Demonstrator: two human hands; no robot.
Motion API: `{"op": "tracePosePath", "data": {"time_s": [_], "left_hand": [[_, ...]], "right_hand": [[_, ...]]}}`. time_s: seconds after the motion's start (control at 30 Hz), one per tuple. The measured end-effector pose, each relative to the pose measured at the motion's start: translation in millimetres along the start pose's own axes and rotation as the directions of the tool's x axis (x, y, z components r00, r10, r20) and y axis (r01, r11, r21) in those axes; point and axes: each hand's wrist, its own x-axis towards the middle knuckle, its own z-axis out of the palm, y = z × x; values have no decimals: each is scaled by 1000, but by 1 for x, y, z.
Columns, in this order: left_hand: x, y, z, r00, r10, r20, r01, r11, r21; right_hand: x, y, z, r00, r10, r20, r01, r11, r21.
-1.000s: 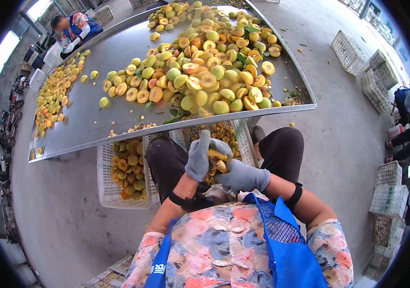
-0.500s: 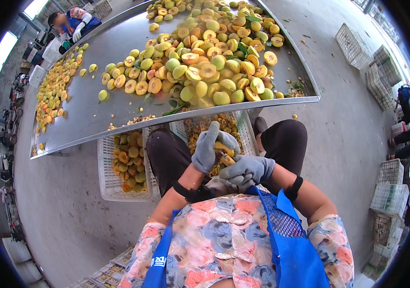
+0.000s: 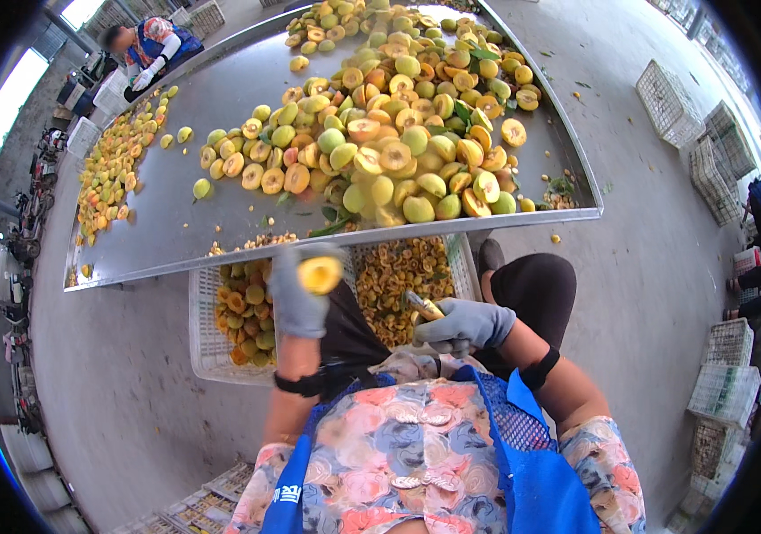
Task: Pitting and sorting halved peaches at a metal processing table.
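My left hand point(image 3: 295, 301), in a grey glove and blurred by motion, holds a yellow stone-fruit half point(image 3: 321, 275) with a hollow in its cut face. It is over the left crate's right side, just below the table edge. My gloved right hand point(image 3: 471, 324) is closed around a short pitting tool point(image 3: 426, 308) with a yellowish handle and a metal end, near my lap. Under the table edge stand a white crate point(image 3: 205, 331) of fruit halves and another crate point(image 3: 462, 269) of small yellow-brown pieces. Halved fruits point(image 3: 398, 156) lie heaped on the metal table point(image 3: 175, 236).
A raised rim point(image 3: 451, 229) edges the table in front of me. More fruit point(image 3: 122, 160) lies along its left side, where another person point(image 3: 153, 49) works. Stacked white crates point(image 3: 726, 369) and a separate crate point(image 3: 665, 102) stand on the floor to the right.
My hands were together at the tool and fruit. Now they are apart: the left has moved leftward with the fruit half, while the right keeps the tool near my lap.
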Motion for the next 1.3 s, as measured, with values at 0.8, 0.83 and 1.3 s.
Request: {"op": "tracePosePath", "data": {"time_s": [0.8, 0.83, 1.3], "left_hand": [[141, -91, 54, 947, -168, 275, 244, 930, -274], [127, -95, 48, 837, -374, 400, 547, 617, -566], [-13, 12, 33, 804, -229, 549, 594, 345, -727]], "right_hand": [[34, 11, -29, 790, -230, -569, 108, 965, -241], [33, 9, -25, 779, -228, -584, 120, 968, -219], [30, -19, 46, 559, -734, -386, -163, 358, -919]]}}
